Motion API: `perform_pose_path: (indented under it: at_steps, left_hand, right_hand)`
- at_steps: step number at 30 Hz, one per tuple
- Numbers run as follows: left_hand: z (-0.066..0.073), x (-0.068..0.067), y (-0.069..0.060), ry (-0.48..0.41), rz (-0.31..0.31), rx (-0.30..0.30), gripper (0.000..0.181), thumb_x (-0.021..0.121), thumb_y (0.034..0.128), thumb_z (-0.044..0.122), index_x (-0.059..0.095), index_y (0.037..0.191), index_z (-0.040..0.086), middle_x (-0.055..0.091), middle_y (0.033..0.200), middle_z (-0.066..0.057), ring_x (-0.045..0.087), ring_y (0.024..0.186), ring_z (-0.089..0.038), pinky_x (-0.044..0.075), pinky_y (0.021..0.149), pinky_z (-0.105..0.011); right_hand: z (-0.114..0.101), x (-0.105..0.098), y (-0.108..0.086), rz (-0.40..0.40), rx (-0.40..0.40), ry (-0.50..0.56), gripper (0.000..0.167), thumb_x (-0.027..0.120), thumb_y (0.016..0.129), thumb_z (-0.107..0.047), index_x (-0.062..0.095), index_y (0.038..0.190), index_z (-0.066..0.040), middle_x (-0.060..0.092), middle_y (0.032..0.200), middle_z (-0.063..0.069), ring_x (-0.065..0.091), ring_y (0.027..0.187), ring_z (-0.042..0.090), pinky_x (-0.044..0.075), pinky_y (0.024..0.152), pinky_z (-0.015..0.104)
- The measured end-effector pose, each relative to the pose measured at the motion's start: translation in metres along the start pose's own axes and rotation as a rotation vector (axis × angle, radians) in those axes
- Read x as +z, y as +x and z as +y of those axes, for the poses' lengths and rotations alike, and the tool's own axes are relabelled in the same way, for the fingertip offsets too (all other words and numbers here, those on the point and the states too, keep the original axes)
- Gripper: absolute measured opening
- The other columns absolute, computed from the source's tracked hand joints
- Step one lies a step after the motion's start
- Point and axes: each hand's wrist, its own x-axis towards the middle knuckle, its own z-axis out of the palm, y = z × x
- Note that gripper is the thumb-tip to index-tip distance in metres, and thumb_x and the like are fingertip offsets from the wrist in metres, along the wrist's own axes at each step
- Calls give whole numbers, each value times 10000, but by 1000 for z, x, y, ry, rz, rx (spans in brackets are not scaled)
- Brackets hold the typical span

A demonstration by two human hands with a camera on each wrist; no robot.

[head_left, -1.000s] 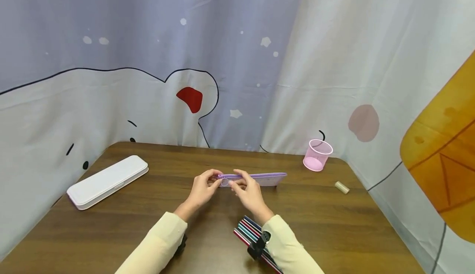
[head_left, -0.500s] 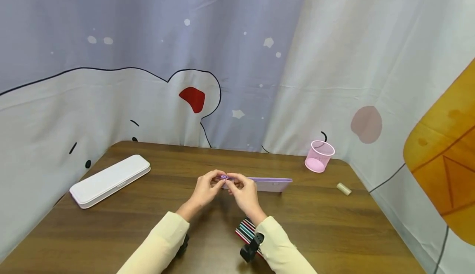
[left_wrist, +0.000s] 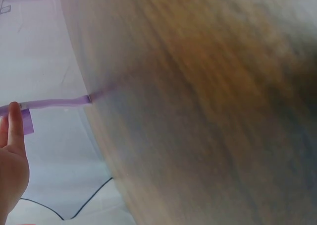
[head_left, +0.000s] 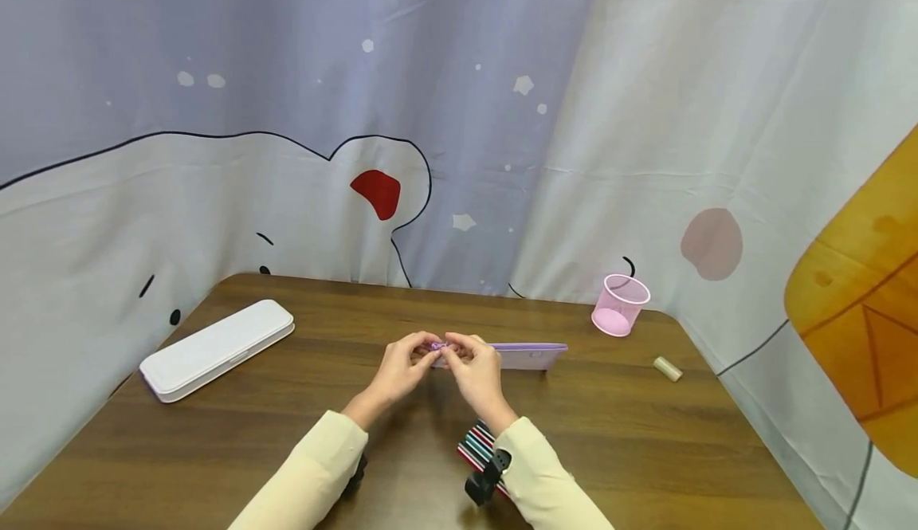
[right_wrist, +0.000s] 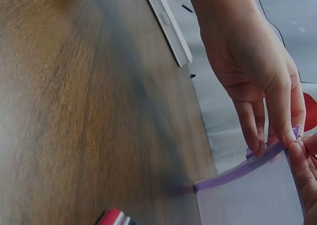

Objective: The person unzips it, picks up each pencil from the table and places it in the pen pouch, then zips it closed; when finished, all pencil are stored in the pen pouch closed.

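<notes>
Two-hand pinch: left hand [head_left: 398,367] and right hand [head_left: 478,376] grip pouch [head_left: 529,357] top; apparently unfinished, pens [head_left: 475,445] outside, behind right hand.

On the surface [head_left: 645,450], a case [head_left: 218,351] lies left of the pouch [head_left: 532,357], pens [head_left: 473,445] in front of it, a cylinder [head_left: 668,368] to its right, a cup [head_left: 621,305] behind and right, a curtain [head_left: 445,52] farther behind.

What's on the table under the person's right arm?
Part of a bundle of slim red, teal and dark pens or pencils shows there. The cream sleeve and black wrist device cover the rest, so I can't count them.
</notes>
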Motion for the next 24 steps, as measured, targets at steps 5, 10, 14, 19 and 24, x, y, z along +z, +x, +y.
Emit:
perform_pose_path:
  at_steps: [5, 10, 14, 19, 24]
  left_hand:
    - [-1, 0, 1, -6, -32, 7, 59, 607, 818, 82, 616, 873, 64, 646, 844, -81, 635, 743, -169, 516, 644, -195]
    - [-3, -1, 2, 2, -80, -14, 43, 599, 826, 90, 606, 866, 75, 646, 854, -84, 636, 760, -166, 507, 658, -177]
    - [-5, -4, 3, 3, -91, -4, 46, 595, 830, 94, 606, 867, 68, 645, 842, -89, 630, 746, -170, 504, 642, -174]
    - [-4, -10, 2, 13, -62, 19, 42, 618, 811, 88, 613, 846, 67, 644, 797, -68, 611, 703, -139, 509, 625, -206]
    - [-4, -15, 2, 23, -53, 49, 50, 621, 809, 92, 618, 846, 60, 643, 786, -69, 602, 694, -143, 510, 622, -222]
  right_hand:
    - [4, -2, -1, 53, -86, -120, 180, 656, 758, -15, 670, 932, 26, 609, 718, 124, 624, 593, 168, 496, 520, 152]
    - [4, -6, -3, 75, -122, -168, 176, 664, 748, -14, 676, 919, 25, 601, 690, 97, 594, 557, 105, 490, 492, 160]
    - [4, -11, -3, 100, -109, -180, 175, 666, 741, -4, 677, 913, 30, 602, 680, 99, 586, 535, 97, 476, 473, 147]
    - [7, -23, -3, 124, -107, -179, 172, 673, 730, 8, 676, 899, 39, 596, 672, 113, 597, 518, 125, 467, 465, 133]
    - [10, -42, -2, 140, -119, -216, 178, 679, 720, 8, 674, 893, 51, 590, 665, 112, 597, 514, 129, 466, 459, 133]
